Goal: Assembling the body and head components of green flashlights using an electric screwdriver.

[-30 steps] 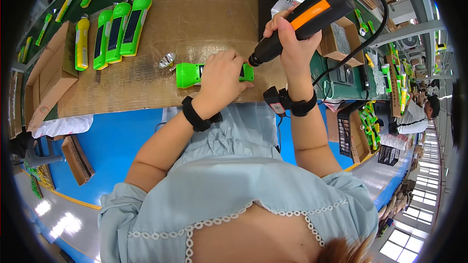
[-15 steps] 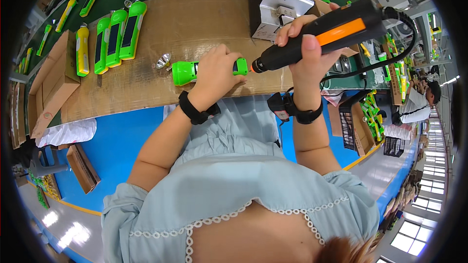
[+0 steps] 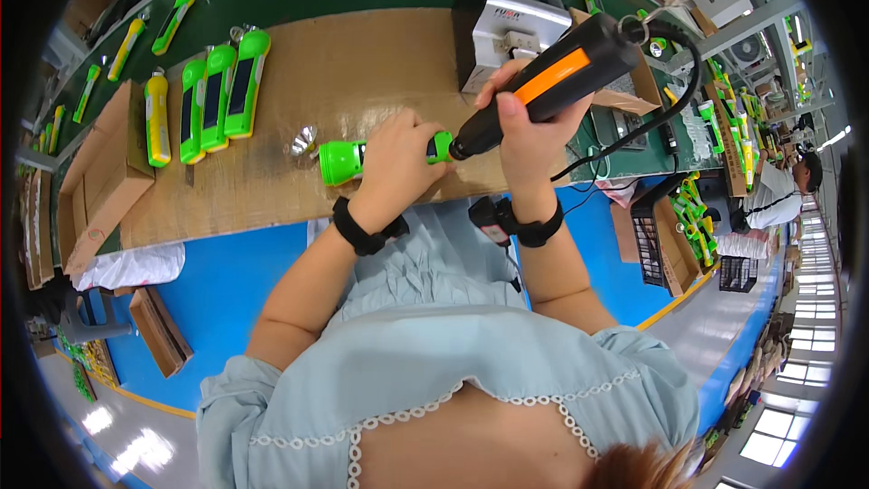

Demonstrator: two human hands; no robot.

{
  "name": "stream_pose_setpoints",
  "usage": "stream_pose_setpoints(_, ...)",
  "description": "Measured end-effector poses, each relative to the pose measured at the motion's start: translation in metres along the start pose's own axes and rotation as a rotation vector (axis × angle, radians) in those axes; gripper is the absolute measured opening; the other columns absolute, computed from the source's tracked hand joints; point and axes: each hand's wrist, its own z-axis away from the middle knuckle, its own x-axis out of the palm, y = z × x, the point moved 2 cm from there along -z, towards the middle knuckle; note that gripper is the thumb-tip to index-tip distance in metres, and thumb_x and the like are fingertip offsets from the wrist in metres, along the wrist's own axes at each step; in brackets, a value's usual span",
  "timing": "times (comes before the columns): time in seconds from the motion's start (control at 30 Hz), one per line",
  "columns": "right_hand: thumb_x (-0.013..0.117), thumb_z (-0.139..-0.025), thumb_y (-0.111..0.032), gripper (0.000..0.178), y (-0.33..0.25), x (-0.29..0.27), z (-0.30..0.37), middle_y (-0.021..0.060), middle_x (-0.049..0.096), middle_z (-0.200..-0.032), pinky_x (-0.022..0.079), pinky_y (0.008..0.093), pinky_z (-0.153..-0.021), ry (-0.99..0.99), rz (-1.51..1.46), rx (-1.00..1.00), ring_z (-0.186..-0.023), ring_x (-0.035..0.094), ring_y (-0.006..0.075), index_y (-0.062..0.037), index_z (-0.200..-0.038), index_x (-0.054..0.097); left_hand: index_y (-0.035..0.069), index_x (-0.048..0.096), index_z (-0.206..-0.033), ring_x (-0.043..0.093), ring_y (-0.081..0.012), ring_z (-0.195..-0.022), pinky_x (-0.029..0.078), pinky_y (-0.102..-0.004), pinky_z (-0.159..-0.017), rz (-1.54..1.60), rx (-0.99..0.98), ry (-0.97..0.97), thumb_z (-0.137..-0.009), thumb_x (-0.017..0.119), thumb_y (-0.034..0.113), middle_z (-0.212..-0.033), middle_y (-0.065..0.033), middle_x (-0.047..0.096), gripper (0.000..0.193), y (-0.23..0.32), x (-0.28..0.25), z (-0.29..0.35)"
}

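Note:
My left hand [image 3: 396, 166] is closed over a green flashlight [image 3: 340, 163] lying on the cardboard sheet [image 3: 353, 63], its wide head pointing left. In my right hand [image 3: 534, 131] is a black electric screwdriver [image 3: 554, 81] with an orange stripe, held at a slant. The driver's tip meets the tail end of the flashlight; the bit itself is hidden. Just left of the flashlight's head lies a shiny reflector [image 3: 304, 140]. My left fingers cover the middle of the flashlight body.
Three green flashlights with dark panels [image 3: 215, 98] and a yellow flashlight [image 3: 157, 118] lie at the left, beside an open cardboard box [image 3: 104, 172]. A silver-black box-shaped device [image 3: 507, 23] stands behind the driver, whose black cable [image 3: 670, 109] loops at right. A co-worker [image 3: 777, 195] sits far right.
The screwdriver has moved left and its tip has come from just short of the flashlight's tail onto it. My left hand keeps its hold on the flashlight.

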Motion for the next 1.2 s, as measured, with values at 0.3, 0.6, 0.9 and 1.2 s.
stream_pose_setpoints(0.3, 0.082, -0.063, -0.002, 0.079, 0.0, 0.006, 0.014, 0.0102, 0.054, -0.106, 0.052, 0.0281, -0.077, 0.203, 0.027, 0.048, -0.094, 0.059, 0.017, -0.0026, -0.125, 0.033, 0.01, 0.067, -0.089, 0.054, -0.029, -0.082, 0.043, -0.0399, -0.071, -0.006, -0.008, -0.067, -0.055, 0.081, 0.021, -0.081, -0.009, 0.054, 0.038, 0.004, 0.0, -0.003)
stream_pose_setpoints(0.6, 0.084, -0.062, -0.013, 0.084, 0.0, 0.01, 0.01, 0.0125, 0.059, -0.103, 0.051, 0.0291, -0.077, 0.122, 0.18, 0.098, -0.089, 0.06, 0.0157, 0.005, -0.129, 0.035, 0.008, 0.067, -0.087, 0.054, -0.0299, -0.083, 0.044, -0.0406, -0.071, 0.022, 0.019, -0.035, -0.056, 0.08, 0.023, -0.082, -0.0104, 0.055, 0.037, 0.001, 0.004, -0.002)
stream_pose_setpoints(0.9, 0.079, -0.063, -0.009, 0.079, 0.004, 0.005, 0.004, 0.0118, 0.057, -0.103, 0.052, 0.0279, -0.072, 0.075, 0.249, 0.092, -0.084, 0.061, 0.0167, 0.0028, -0.127, 0.035, 0.006, 0.067, -0.083, 0.054, -0.0295, -0.082, 0.044, -0.04, -0.071, 0.005, 0.049, -0.045, -0.055, 0.081, 0.023, -0.081, -0.0094, 0.055, 0.036, 0.002, 0.005, -0.004)
stream_pose_setpoints(1.2, 0.083, -0.061, -0.011, 0.097, 0.011, 0.013, 0.002, 0.0136, 0.045, -0.119, 0.052, 0.03, -0.079, 0.017, -0.004, 0.05, -0.098, 0.058, 0.0201, -0.0022, -0.135, 0.02, 0.007, 0.065, -0.09, 0.054, -0.0293, -0.086, 0.043, -0.0408, -0.073, 0.014, 0.073, -0.051, -0.056, 0.08, 0.022, -0.086, -0.0092, 0.055, 0.041, -0.006, 0.002, -0.002)
